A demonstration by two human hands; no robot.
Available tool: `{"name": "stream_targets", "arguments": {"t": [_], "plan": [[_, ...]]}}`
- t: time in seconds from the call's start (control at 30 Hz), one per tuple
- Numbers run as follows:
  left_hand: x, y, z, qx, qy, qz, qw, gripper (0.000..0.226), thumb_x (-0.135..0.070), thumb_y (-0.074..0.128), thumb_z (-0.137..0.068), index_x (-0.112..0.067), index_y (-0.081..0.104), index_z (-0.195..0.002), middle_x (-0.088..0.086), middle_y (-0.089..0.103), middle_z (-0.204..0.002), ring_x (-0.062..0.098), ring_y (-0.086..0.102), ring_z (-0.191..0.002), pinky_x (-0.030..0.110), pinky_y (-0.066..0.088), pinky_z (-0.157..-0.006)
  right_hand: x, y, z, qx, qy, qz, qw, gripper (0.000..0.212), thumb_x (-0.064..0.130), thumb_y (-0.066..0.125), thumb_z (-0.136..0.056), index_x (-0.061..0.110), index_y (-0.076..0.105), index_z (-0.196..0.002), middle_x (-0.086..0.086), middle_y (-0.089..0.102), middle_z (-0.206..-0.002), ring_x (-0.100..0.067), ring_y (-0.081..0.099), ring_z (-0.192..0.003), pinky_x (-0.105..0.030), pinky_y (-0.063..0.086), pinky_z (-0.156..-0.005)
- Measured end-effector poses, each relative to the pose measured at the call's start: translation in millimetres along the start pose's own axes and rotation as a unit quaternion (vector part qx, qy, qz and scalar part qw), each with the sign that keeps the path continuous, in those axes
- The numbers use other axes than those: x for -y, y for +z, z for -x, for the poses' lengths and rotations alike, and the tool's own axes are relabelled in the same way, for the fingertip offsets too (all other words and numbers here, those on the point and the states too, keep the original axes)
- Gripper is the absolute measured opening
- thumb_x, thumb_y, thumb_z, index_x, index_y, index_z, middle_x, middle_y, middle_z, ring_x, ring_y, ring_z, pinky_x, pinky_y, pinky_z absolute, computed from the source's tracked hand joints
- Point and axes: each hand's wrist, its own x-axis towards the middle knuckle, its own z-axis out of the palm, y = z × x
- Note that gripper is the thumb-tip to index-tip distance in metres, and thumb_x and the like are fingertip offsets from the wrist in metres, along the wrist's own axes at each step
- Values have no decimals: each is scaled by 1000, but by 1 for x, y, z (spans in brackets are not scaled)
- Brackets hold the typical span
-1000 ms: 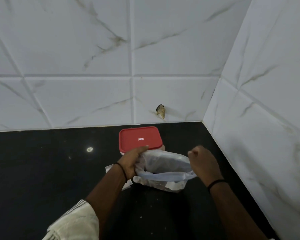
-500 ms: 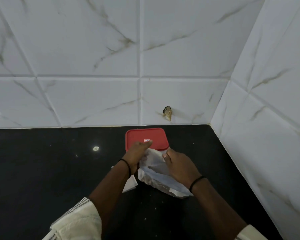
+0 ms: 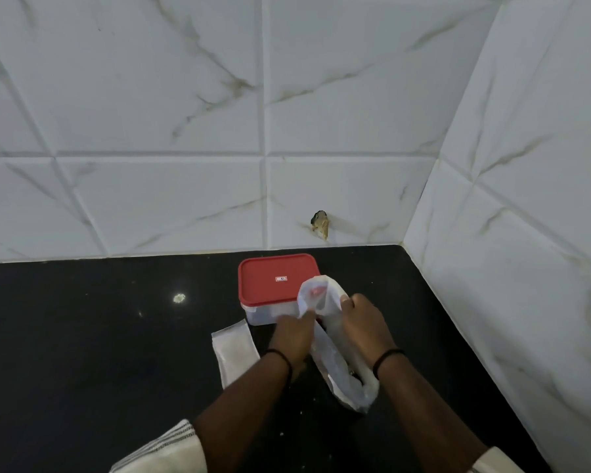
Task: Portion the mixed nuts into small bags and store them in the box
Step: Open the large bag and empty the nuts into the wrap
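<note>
A clear plastic box [image 3: 265, 310] with a red lid [image 3: 277, 278] shut on it stands on the black counter, far from the viewer and close to the tiled wall; a small label sits at the lid's centre. Just near and right of it, a large translucent plastic bag [image 3: 338, 363] is held upright and crumpled, its mouth lifted over the box's near right corner, with dark contents showing dimly near its bottom. Left of this bag, a flat stack of small clear bags [image 3: 234, 353] lies on the counter, just near the box.
</note>
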Motion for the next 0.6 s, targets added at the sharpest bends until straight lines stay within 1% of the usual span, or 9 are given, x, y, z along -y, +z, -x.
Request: {"name": "stream_targets", "arguments": {"t": [0.03, 0.1, 0.13, 0.23, 0.27, 0.4, 0.47, 0.53, 0.6], "plan": [[-1, 9, 1, 44, -56, 2, 997, 27, -43, 49, -99, -18, 52, -109, 8, 62, -104, 22, 58, -87, 41, 50, -83, 1, 2, 2, 8, 18, -47, 999, 26, 29, 39, -104, 11, 56, -96, -2, 56, -84, -10, 52, -73, -27, 37, -59], [-9, 24, -3, 54, -150, 56, 986, 51, -54, 45, -97, -8, 52, -117, 17, 61, -108, 26, 57, -86, 42, 48, -83, 4, 7, 7, 15, 40, -109, 993, 24, 25, 40, -103, 9, 57, -100, -6, 59, -90, -13, 55, -78, -29, 43, -65], [-12, 28, -8, 51, -180, 95, 978, 67, -65, 43, -92, -5, 50, -122, 20, 60, -112, 31, 58, -95, 43, 47, -85, 5, 9, 9, 15, 45, -119, 992, 24, 25, 39, -103, 9, 58, -101, -6, 60, -91, -14, 57, -80, -31, 44, -69], [-15, 39, -27, 28, -189, 139, 972, 90, -78, 39, -84, 1, 51, -125, 23, 59, -122, 36, 56, -106, 44, 46, -88, 4, 14, 11, -2, 58, -142, 988, 26, 24, 39, -103, 9, 60, -99, -7, 61, -89, -16, 60, -83, -33, 47, -74], [-13, 42, -28, 25, -174, 149, 973, 85, -74, 41, -87, 3, 54, -123, 24, 61, -120, 37, 58, -106, 45, 47, -90, 4, 17, 12, -6, 68, -151, 986, 26, 24, 40, -103, 9, 60, -96, -8, 61, -90, -19, 61, -84, -34, 49, -77], [-4, 42, -16, 49, -110, 159, 980, 40, -27, 40, -102, 4, 59, -120, 29, 59, -124, 42, 56, -115, 50, 48, -99, 16, 16, 15, -12, 152, -234, 960, 38, 33, 41, -104, 8, 56, -79, -10, 59, -82, -20, 59, -78, -34, 49, -77], [-4, 19, -24, 68, -102, 236, 964, 34, -23, 42, -98, -2, 67, -107, 25, 66, -113, 37, 63, -105, 50, 49, -96, 3, -13, 6, 25, 175, -323, 930, 35, 30, 46, -103, 8, 58, -78, -13, 58, -81, -25, 57, -77, -36, 49, -83], [-2, -5, -38, 84, -103, 312, 941, 38, -23, 47, -91, -5, 66, -119, 19, 68, -117, 35, 64, -108, 51, 48, -98, -22, -43, -6, 39, 226, -437, 870, 25, 32, 57, -95, 11, 63, -82, -19, 61, -94, -30, 61, -85, -41, 49, -92], [-2, -16, -54, 53, -123, 306, 943, 42, -25, 53, -86, -9, 64, -123, 17, 68, -118, 36, 65, -110, 53, 47, -100, -48, -51, -17, 14, 254, -453, 854, 24, 34, 61, -88, 11, 67, -85, -19, 63, -100, -33, 64, -90, -47, 48, -96]]}}
